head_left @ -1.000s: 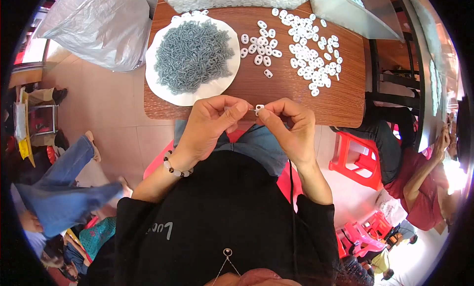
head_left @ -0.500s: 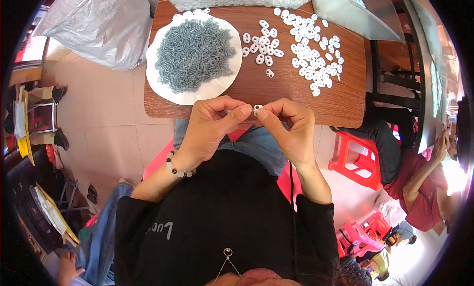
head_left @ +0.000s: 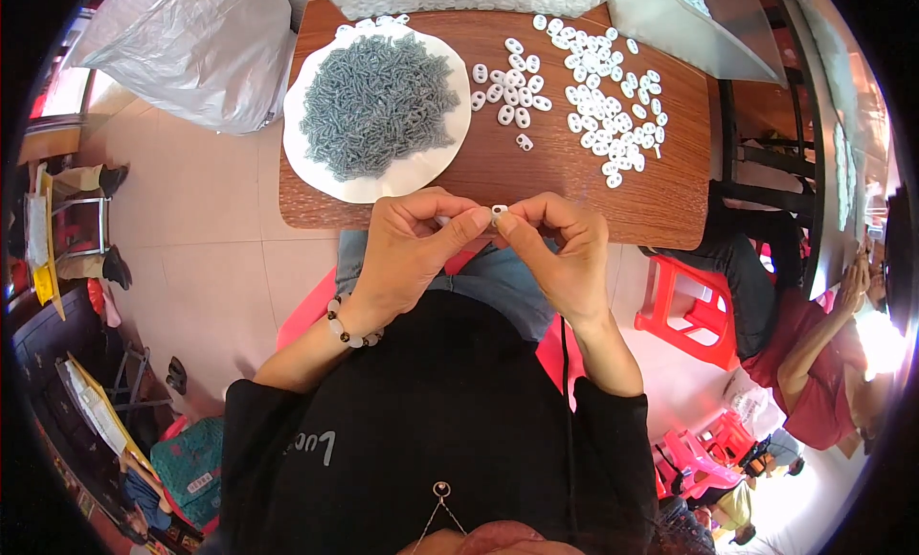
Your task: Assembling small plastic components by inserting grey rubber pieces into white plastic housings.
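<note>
In front of me, at the table's near edge, a small white oval plastic piece with holes (head_left: 500, 210) is pinched between the thumb and forefinger of my right hand (head_left: 567, 263). My left hand (head_left: 402, 258) is closed too, its thumb and forefinger pressed together against the left side of that piece. Whatever those fingertips hold is too small to make out. Just beyond my left hand, a white scalloped plate (head_left: 421, 170) bears a heap of tiny grey ridged pieces (head_left: 378, 105). One similar white piece (head_left: 524, 142) lies alone beyond my right hand.
On the brown wooden table (head_left: 670, 201) are a cluster of white pieces (head_left: 512, 86) and a larger scatter (head_left: 603, 114) to its right. Behind stand a heaped white container and a tray (head_left: 689, 28). A grey plastic bag (head_left: 191, 57) is at left, a red stool (head_left: 689, 306) at right.
My hands hold almost the same pose, with the white piece turned slightly between the fingertips. At lower left, a person's leg has left the view, and a green patterned thing now shows there.
</note>
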A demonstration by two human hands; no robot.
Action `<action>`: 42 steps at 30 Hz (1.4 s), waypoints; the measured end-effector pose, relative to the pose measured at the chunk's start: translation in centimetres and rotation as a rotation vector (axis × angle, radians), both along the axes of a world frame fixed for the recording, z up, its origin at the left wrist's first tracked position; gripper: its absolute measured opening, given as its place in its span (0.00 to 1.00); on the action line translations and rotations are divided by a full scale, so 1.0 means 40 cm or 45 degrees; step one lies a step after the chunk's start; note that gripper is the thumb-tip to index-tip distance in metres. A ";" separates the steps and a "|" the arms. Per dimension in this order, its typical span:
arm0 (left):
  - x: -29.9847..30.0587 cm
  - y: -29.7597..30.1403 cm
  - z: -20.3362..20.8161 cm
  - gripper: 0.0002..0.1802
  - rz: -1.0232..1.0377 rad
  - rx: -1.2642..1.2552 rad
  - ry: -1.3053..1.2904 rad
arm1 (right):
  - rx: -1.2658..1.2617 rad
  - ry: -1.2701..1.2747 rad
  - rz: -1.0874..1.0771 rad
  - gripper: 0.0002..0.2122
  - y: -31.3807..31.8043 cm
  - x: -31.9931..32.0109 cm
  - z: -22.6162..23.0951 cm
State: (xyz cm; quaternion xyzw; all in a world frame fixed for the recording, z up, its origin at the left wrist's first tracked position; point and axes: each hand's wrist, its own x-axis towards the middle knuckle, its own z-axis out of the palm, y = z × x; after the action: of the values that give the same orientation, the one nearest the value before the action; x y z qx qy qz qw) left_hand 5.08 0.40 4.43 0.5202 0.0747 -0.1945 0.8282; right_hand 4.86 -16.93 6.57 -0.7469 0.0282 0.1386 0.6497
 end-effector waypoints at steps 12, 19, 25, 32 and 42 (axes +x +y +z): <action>-0.003 -0.003 0.003 0.10 0.003 -0.025 0.049 | 0.127 0.072 -0.063 0.03 -0.001 0.007 0.005; 0.011 0.031 0.005 0.19 -0.053 -0.459 0.262 | 0.224 0.075 -0.141 0.03 -0.008 0.009 -0.004; 0.007 0.016 0.011 0.20 -0.049 -0.379 0.331 | 0.329 0.065 -0.203 0.04 -0.006 0.007 -0.013; -0.003 -0.001 0.001 0.19 -0.051 -0.362 0.357 | 0.442 0.087 -0.253 0.05 -0.002 0.000 -0.004; -0.008 -0.001 -0.019 0.17 -0.045 -0.459 0.382 | 0.627 0.145 -0.256 0.05 0.002 -0.014 -0.013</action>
State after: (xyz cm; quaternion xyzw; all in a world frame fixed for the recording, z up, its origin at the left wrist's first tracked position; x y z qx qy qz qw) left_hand 4.76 0.35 3.68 0.3305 0.1519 -0.2942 0.8838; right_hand 4.29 -16.83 6.04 -0.5510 0.1041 0.1180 0.8195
